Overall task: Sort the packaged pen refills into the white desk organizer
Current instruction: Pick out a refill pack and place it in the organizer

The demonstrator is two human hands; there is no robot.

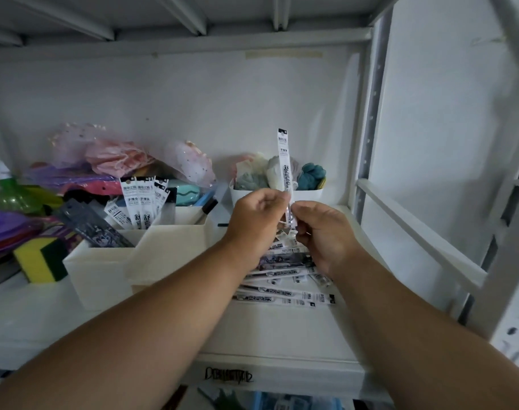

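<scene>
Above the shelf (282,329), toward its right edge: slim glossy refill packet (284,159), long axis upright, pinched low by left hand (256,216) and right hand (323,232). Flat loose packets (285,287) piled beneath. Left of them, boxy white organizer (110,270), more packets (143,202) standing inside.

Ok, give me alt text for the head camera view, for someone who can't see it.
Both hands, left hand and right hand, hold one packaged pen refill upright above a pile of refills on a white shelf. To the left stands the white desk organizer, with several refills already upright in it.
</scene>
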